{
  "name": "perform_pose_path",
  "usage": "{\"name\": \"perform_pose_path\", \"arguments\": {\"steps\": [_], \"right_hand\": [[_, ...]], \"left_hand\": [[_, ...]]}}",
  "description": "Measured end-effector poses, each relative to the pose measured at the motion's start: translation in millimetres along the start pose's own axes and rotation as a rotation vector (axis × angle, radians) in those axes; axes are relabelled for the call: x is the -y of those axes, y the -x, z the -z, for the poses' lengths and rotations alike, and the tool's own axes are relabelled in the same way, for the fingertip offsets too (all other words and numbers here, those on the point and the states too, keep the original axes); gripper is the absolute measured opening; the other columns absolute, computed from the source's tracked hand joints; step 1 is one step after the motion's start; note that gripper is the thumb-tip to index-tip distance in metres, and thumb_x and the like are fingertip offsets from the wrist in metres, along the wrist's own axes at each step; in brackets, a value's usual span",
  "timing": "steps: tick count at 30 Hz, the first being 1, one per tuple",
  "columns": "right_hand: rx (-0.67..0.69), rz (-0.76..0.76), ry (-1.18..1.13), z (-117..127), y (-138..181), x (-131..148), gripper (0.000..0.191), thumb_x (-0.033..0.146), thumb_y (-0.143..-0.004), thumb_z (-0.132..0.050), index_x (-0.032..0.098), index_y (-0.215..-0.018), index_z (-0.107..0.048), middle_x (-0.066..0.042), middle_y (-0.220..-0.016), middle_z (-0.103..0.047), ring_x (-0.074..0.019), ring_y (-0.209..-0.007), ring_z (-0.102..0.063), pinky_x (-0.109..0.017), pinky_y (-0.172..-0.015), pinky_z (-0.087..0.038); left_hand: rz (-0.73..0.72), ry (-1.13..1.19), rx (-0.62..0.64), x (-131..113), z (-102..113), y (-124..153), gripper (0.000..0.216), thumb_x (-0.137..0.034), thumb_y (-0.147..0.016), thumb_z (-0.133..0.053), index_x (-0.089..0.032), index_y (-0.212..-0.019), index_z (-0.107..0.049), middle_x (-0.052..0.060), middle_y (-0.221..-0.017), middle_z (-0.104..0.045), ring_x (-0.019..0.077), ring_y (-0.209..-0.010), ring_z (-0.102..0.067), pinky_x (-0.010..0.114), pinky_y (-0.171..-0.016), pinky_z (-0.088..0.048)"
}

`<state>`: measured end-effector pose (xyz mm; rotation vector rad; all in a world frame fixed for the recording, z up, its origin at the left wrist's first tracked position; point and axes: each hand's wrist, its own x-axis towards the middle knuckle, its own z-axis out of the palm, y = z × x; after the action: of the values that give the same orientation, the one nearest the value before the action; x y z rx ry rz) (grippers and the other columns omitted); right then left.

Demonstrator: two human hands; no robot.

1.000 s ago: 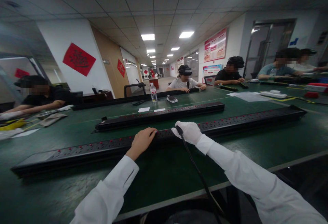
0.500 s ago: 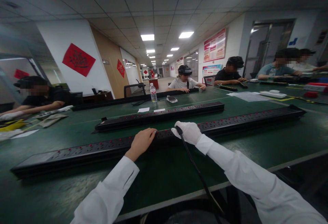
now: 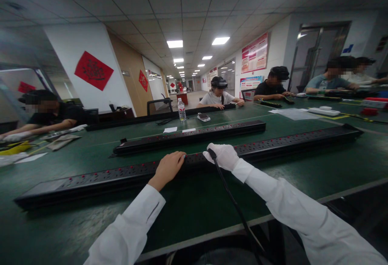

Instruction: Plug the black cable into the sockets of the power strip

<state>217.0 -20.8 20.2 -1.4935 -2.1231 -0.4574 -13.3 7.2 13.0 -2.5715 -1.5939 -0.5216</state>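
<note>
A long black power strip (image 3: pixel 130 173) with red buttons and rows of sockets lies slantwise across the table before me. My left hand (image 3: pixel 168 168), bare, is closed over the middle of the strip; its fingers curl over the far side and are partly hidden. Just to the right, my right hand (image 3: pixel 224 156) wears a white glove and grips a black plug (image 3: pixel 211 154) at the strip. From the plug a black cable (image 3: pixel 232 200) hangs down over the table's front edge. Whether the plug sits in a socket I cannot tell.
Behind lies a second black power strip (image 3: pixel 194 136). Further back stand a water bottle (image 3: pixel 182 110) and a phone-like device (image 3: pixel 203 117). Papers (image 3: pixel 294 114) and a white power strip (image 3: pixel 323 111) lie at the right. Several people sit around the green table (image 3: pixel 188 212).
</note>
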Motion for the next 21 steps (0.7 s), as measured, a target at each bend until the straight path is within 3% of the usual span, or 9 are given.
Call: {"name": "perform_pose_path", "arguments": {"steps": [21], "right_hand": [[-0.006,0.006,-0.011,0.4,-0.5,-0.5,0.046,0.056,-0.085,-0.028,0.022,-0.085,-0.058,-0.001,-0.07,-0.064,-0.0116,-0.062,-0.057,-0.022,-0.057,-0.03]], "left_hand": [[-0.04,0.002,-0.012,1.1,0.7,0.6,0.035,-0.034,-0.089,-0.028,-0.025,-0.111,-0.054,0.003,-0.106,-0.06,0.0178,-0.096,-0.056,0.03,-0.085,-0.04]]}}
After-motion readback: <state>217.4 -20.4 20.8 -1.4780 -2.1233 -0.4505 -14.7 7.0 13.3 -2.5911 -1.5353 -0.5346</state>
